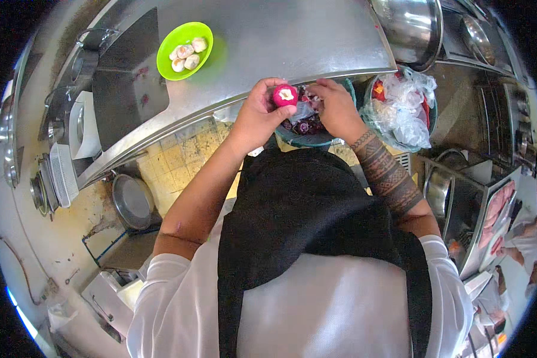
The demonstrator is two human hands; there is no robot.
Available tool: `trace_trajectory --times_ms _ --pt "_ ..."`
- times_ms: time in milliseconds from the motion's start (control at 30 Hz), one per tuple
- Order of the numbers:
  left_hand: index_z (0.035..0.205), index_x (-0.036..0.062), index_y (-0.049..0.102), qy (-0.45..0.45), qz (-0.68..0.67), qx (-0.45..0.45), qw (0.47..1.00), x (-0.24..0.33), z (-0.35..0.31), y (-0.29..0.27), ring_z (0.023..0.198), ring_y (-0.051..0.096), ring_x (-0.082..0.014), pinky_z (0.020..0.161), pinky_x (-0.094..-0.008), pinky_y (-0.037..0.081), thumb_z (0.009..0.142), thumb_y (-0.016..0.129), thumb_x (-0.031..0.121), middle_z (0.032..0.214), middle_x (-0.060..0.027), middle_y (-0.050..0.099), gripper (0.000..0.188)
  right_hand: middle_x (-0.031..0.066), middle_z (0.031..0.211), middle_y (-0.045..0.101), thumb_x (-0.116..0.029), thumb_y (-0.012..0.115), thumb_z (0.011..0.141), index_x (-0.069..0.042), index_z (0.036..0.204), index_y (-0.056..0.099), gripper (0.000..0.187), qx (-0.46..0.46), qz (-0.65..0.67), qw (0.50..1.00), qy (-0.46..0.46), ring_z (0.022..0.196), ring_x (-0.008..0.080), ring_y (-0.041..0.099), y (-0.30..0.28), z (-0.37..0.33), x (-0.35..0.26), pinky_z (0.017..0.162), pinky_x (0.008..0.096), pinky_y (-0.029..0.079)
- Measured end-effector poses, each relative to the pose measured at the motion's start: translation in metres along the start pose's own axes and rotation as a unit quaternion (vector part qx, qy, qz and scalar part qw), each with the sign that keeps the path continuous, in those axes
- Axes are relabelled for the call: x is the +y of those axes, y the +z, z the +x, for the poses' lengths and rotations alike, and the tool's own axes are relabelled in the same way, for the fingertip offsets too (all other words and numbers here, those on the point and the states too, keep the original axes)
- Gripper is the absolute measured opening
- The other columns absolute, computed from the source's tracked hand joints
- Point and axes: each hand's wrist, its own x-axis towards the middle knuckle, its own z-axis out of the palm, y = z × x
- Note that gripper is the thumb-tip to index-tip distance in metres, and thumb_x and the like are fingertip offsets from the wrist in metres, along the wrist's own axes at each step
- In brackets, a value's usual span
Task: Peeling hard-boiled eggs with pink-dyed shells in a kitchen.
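A magenta-shelled egg (284, 95) with a bare white patch at its top sits in my left hand (258, 113), the thumb and fingers closed round it. Just right of it, my right hand (336, 107) hovers over the bin with its fingers loosely curled and apart; no object shows clearly in them. Beneath both hands stands a bin (304, 141) lined with a dark green bag, holding dark purple scraps and clear plastic. On the steel counter, a lime-green bowl (167, 46) holds several peeled, whitish eggs (191, 62) with orange tints.
The steel counter (268, 42) has a raised front edge just beyond my hands. A second bin (400, 113), full of clear plastic bags, stands to the right. At the back right is a large steel pot (409, 33). A round grey pan (132, 201) sits low at left.
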Motion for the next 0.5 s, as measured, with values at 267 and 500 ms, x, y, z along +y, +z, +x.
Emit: trace_trajectory --times_ms 267,500 --pt "0.133 0.0015 0.050 -0.009 0.025 0.018 0.999 0.006 -0.003 0.009 0.114 0.060 -0.0168 0.101 -0.0335 0.053 0.090 0.073 0.000 0.125 -0.0079 0.061 0.049 0.0176 0.098 0.072 -0.027 0.071 0.096 -0.001 0.114 0.071 0.032 0.025 0.302 0.948 0.096 0.084 0.0237 0.070 -0.018 0.014 -0.054 0.078 0.0346 0.055" --pt "0.134 0.0016 0.052 0.008 0.040 0.012 0.999 0.000 0.000 0.005 0.109 0.064 -0.0172 0.097 -0.0322 0.055 0.092 0.071 -0.001 0.121 -0.0079 0.063 0.047 0.0205 0.095 0.070 -0.019 0.063 0.099 0.001 0.106 0.069 0.022 0.101 0.246 0.963 0.046 0.086 0.0372 0.069 -0.014 0.014 -0.063 0.079 0.0414 0.054"
